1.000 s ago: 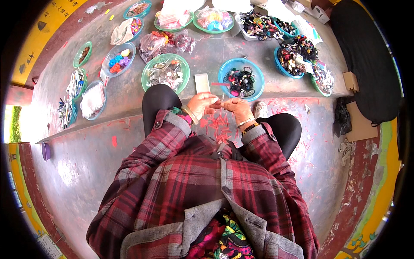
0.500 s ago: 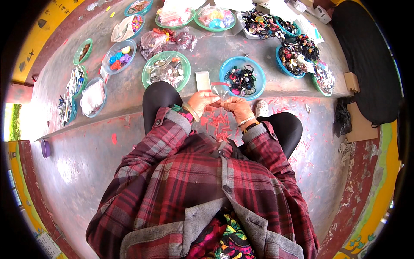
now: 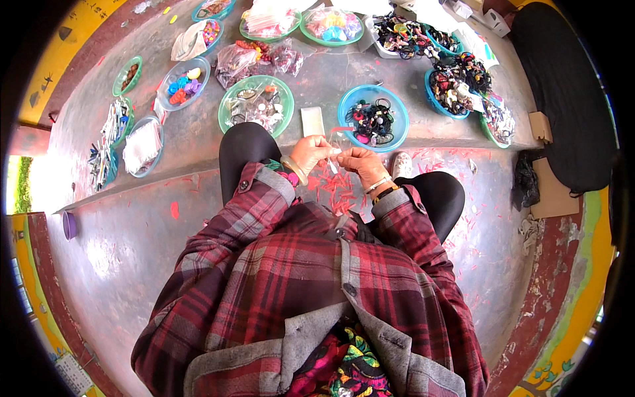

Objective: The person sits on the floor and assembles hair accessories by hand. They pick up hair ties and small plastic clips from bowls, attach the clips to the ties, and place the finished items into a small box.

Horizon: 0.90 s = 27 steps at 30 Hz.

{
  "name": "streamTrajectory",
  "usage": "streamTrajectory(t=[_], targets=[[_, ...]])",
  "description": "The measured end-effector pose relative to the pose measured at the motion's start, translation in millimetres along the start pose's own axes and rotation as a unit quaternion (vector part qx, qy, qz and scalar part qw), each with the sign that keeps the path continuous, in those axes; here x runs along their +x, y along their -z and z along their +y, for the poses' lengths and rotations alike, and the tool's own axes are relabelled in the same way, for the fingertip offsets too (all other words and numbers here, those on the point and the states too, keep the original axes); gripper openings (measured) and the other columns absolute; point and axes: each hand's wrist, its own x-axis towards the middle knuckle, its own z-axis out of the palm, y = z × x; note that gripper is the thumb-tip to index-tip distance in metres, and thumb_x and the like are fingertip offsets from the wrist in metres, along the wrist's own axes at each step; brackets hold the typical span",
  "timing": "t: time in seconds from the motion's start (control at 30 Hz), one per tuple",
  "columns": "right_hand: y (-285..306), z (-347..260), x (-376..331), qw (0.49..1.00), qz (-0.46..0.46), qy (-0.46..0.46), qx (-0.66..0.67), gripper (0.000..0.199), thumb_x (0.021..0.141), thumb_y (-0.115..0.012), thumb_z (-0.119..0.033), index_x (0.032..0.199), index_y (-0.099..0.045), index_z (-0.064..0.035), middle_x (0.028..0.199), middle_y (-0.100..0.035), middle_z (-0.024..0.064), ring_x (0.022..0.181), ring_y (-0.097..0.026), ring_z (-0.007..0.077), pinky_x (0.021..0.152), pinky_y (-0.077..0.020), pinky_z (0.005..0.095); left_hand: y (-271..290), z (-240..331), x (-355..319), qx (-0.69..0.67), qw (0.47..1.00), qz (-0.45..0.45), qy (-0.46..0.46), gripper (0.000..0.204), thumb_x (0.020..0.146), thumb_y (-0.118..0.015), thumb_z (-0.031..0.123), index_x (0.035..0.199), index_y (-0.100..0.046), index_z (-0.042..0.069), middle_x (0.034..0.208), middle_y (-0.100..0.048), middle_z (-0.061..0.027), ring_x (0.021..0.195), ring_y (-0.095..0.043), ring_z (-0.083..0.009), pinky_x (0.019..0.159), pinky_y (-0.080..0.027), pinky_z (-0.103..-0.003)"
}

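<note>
My left hand (image 3: 309, 156) and my right hand (image 3: 361, 164) meet in front of my knees, thumbs and fingers pinched together. Between them they hold a small clear plastic bag (image 3: 337, 140) with a red strip along its top edge. A little white piece shows below the fingertips; what it is I cannot make out. Just beyond my right hand stands a blue basket (image 3: 405, 126) of black hair ties and small colored pieces. A pale rectangular pad (image 3: 312, 122) lies on the ledge beyond my left hand.
Red strips (image 3: 340, 198) litter the floor under my hands. A green basket (image 3: 290, 99) of bagged small items sits by my left knee. More baskets line the raised ledge, with a heap of hair ties (image 3: 469, 71) at right. A purple cup (image 3: 69, 226) stands far left.
The small bag has turned and collapsed a little between my fingers, and a white piece now shows below them. My hands stay in nearly the same place.
</note>
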Motion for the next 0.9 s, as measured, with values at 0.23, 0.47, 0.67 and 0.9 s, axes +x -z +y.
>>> streamTrajectory(t=[0.23, 0.47, 0.67, 0.9], targets=[[-1, 2, 2, 0.998, -0.032, -0.050, -0.036, 0.012, 0.074, -0.064, -0.010, 0.085, -0.062, -0.0056, 0.079, -0.060, -0.0011, 0.069, -0.054, 0.0078, 0.067, -0.0421, 0.0211, 0, 0, 0, 0.079, 0.996, 0.030, -0.042, 0.025, 0.072, -0.069, 0.021, 0.069, -0.052, 0.003, 0.071, -0.056, -0.0031, 0.055, -0.049, -0.0068, 0.048, -0.040, -0.021], [-5, 0, -2, 0.998, 0.001, -0.039, 0.039, 0.007, 0.070, -0.065, -0.008, 0.076, -0.061, -0.0041, 0.070, -0.059, 0.0012, 0.061, -0.051, 0.0087, 0.058, -0.0392, 0.0214, 1, -6, 3, 0.049, 0.994, 0.026, -0.094, 0.023, 0.073, -0.068, 0.020, 0.069, -0.052, 0.005, 0.067, -0.054, -0.0013, 0.056, -0.049, -0.0063, 0.047, -0.041, -0.021], [1, 4, 2, 0.999, 0.009, 0.008, 0.044, 0.007, 0.069, -0.064, 0.000, 0.066, -0.058, -0.0027, 0.064, -0.057, 0.0012, 0.059, -0.052, 0.0097, 0.060, -0.0426, 0.0226, -1, 2, -1, -0.104, 0.994, -0.029, 0.010, 0.015, 0.076, -0.064, 0.015, 0.080, -0.054, 0.005, 0.075, -0.057, -0.0039, 0.059, -0.053, -0.0076, 0.045, -0.040, -0.017], [-5, -3, -2, 0.997, 0.005, 0.027, 0.067, 0.015, 0.068, -0.062, 0.007, 0.061, -0.053, -0.0034, 0.064, -0.057, 0.0030, 0.062, -0.055, 0.0118, 0.062, -0.0449, 0.0245, 1, -1, 2, -0.161, 0.982, -0.056, 0.078, 0.022, 0.079, -0.060, 0.011, 0.098, -0.054, 0.002, 0.085, -0.060, -0.0058, 0.065, -0.056, -0.0090, 0.044, -0.040, -0.017]])
